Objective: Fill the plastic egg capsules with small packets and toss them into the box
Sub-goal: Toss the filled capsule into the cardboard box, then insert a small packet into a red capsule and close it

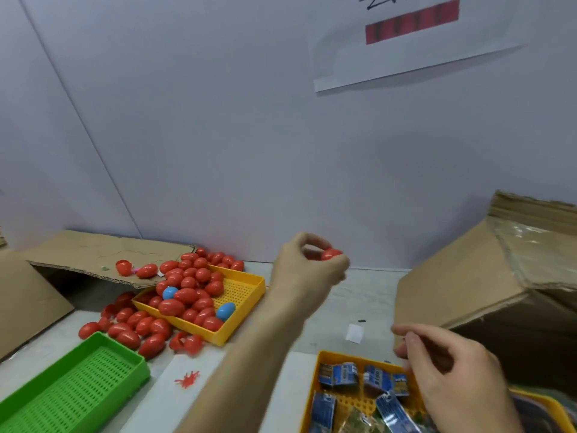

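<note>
From the head camera, the left hand (pixel 307 270) is raised above the worktop (pixel 359 295), arm stretched forward, with its fingers curled round a red egg capsule (pixel 331 254) whose end shows between the fingertips and thumb. The capsule is held in the air in front of the pale wall, between the yellow tray of eggs (pixel 246 287) on the left and the large cardboard box (pixel 462 285) on the right.

The right hand (pixel 449 373) hangs low at the right, over the yellow tray of packets (pixel 324 360). Its fingers are loosely curled, with the fingertips near each other; whether they pinch anything cannot be told. In that tray lie several small blue packets (pixel 338 375), some flat and some tilted, with a greenish one near the bottom edge.

The yellow tray of eggs is heaped with red egg capsules (pixel 187 295), and two blue egg capsules (pixel 225 310) lie among them. More red capsules have spilled onto the worktop just beside the tray's near left side and behind it, a few of them lying open as halves. A green perforated tray (pixel 78 389) sits at the lower left, touching none of the yellow trays. A small red splat-shaped toy (pixel 187 379) lies on the worktop between the green tray and the left forearm. A flattened piece of cardboard (pixel 103 254) leans at the far left, and a white paper sheet (pixel 406 42) with a red band is fixed to the wall above.
</note>
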The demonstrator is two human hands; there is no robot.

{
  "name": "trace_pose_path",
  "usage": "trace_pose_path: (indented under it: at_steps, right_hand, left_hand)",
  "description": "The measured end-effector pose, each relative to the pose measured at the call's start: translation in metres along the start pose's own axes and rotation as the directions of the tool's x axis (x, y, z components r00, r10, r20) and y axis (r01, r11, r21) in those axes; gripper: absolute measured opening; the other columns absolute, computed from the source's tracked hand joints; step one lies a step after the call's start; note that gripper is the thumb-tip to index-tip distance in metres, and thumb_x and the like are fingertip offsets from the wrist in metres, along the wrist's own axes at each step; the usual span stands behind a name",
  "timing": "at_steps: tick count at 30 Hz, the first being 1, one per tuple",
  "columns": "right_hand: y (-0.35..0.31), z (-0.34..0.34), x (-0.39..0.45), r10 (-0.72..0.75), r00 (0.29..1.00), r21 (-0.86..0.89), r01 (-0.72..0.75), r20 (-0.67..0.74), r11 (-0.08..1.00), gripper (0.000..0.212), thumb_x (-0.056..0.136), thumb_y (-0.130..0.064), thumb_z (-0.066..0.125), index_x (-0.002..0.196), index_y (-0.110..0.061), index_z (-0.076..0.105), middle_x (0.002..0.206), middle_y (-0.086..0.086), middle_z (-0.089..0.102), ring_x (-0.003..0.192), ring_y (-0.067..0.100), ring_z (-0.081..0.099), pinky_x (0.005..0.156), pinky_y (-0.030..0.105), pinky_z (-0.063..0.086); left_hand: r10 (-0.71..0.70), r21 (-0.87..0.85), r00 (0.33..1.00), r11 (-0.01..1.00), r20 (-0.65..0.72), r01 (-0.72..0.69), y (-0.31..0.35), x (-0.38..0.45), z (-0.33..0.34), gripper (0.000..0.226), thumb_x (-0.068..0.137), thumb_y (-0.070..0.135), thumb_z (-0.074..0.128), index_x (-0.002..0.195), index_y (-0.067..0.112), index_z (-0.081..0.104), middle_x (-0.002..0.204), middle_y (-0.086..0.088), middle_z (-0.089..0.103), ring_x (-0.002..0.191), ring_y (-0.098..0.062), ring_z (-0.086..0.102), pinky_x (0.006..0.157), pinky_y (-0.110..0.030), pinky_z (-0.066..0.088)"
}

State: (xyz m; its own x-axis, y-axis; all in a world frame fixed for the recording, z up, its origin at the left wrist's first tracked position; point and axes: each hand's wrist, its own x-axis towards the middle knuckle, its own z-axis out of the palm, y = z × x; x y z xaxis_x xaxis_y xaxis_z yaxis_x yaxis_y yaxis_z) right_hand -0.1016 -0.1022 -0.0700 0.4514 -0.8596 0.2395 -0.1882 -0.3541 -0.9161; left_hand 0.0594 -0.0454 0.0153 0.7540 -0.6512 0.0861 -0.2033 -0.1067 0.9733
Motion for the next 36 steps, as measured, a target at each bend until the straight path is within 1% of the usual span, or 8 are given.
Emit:
trace_pose_path:
  at_steps: [4,9,13,17,23,26,29,36]
  right_hand:
    - [0.000,-0.002,-0.001,0.003,0.997,-0.012,-0.002,0.082,1.000,0.026,0.093,-0.018,0.062,0.079,-0.038,0.070,0.072,-0.025,0.069,0.072,-0.007,0.063,0.059,0.013,0.045]
    - [0.001,-0.002,-0.001,-0.035,0.992,-0.049,0.041,0.118,0.998,0.026,0.092,-0.019,0.062,0.075,-0.038,0.070,0.072,-0.029,0.068,0.074,-0.009,0.063,0.056,0.007,0.043]
    - [-0.003,-0.004,-0.003,-0.094,0.988,-0.072,0.104,0.121,0.992,0.028,0.090,-0.016,0.061,0.070,-0.033,0.069,0.069,-0.019,0.068,0.068,-0.003,0.061,0.057,0.007,0.043]
    - [-0.008,-0.011,-0.005,-0.073,0.979,-0.182,0.109,0.193,0.977,0.026,0.088,-0.017,0.059,0.066,-0.029,0.068,0.064,-0.009,0.066,0.057,0.007,0.058,0.046,0.015,0.040]
    - [-0.014,-0.018,-0.012,0.038,0.937,-0.455,0.132,0.346,0.881,0.027,0.085,-0.021,0.058,0.065,-0.036,0.066,0.063,-0.046,0.051,0.067,-0.018,0.053,0.054,0.004,0.043]
    - [-0.017,-0.011,-0.016,0.098,0.908,-0.516,0.140,0.407,0.845,0.010,0.082,-0.037,0.070,0.073,-0.038,0.067,0.065,-0.034,0.059,0.064,-0.012,0.055,0.053,0.006,0.043]
    - [-0.021,-0.004,-0.018,0.189,0.896,-0.608,0.106,0.401,0.787,0.026,0.070,-0.058,0.078,0.079,-0.040,0.061,0.075,-0.018,0.063,0.063,-0.002,0.055,0.046,0.009,0.038]
    - [-0.019,-0.004,-0.019,0.206,0.900,-0.666,0.114,0.383,0.737,0.021,0.075,-0.051,0.078,0.086,-0.043,0.064,0.078,-0.020,0.062,0.066,-0.003,0.058,0.048,0.008,0.039]
  left_hand:
    - [-0.117,-0.177,0.992,0.979,-0.054,0.106,-0.023,-0.049,0.031,0.029,0.073,0.019,0.075,0.097,0.026,0.059,0.098,0.000,0.069,0.088,-0.021,0.072,0.079,-0.036,0.060]
    - [-0.197,-0.223,0.966,0.962,-0.170,0.157,-0.053,-0.058,0.025,0.024,0.081,0.005,0.069,0.093,0.022,0.057,0.104,-0.002,0.066,0.094,-0.024,0.070,0.078,-0.035,0.058]
    - [-0.156,-0.211,0.973,0.970,-0.172,0.118,-0.062,-0.057,0.017,0.026,0.080,0.003,0.069,0.081,0.026,0.057,0.101,0.002,0.068,0.089,-0.023,0.072,0.066,-0.030,0.056]
    - [-0.052,-0.215,0.993,0.976,-0.103,0.029,-0.063,-0.057,0.016,0.029,0.081,0.000,0.069,0.079,0.026,0.057,0.095,0.007,0.069,0.083,-0.030,0.071,0.064,-0.024,0.055]
    - [-0.019,-0.188,0.999,0.982,-0.034,0.012,-0.069,-0.056,0.020,0.030,0.083,-0.001,0.067,0.083,0.026,0.055,0.096,0.007,0.062,0.074,-0.019,0.071,0.049,-0.014,0.049]
    - [0.007,-0.186,0.999,0.983,-0.032,-0.012,-0.071,-0.055,0.016,0.029,0.083,0.002,0.068,0.083,0.028,0.055,0.098,0.008,0.062,0.080,-0.016,0.070,0.053,-0.015,0.052]
    - [0.029,-0.193,0.999,0.980,-0.041,-0.036,-0.072,-0.053,0.010,0.028,0.082,0.004,0.069,0.085,0.029,0.057,0.102,0.009,0.063,0.083,-0.015,0.072,0.057,-0.017,0.055]
    - [0.039,-0.226,0.998,0.973,-0.043,-0.048,-0.071,-0.053,0.008,0.031,0.083,0.003,0.068,0.091,0.031,0.056,0.104,0.008,0.063,0.085,-0.017,0.072,0.057,-0.014,0.055]
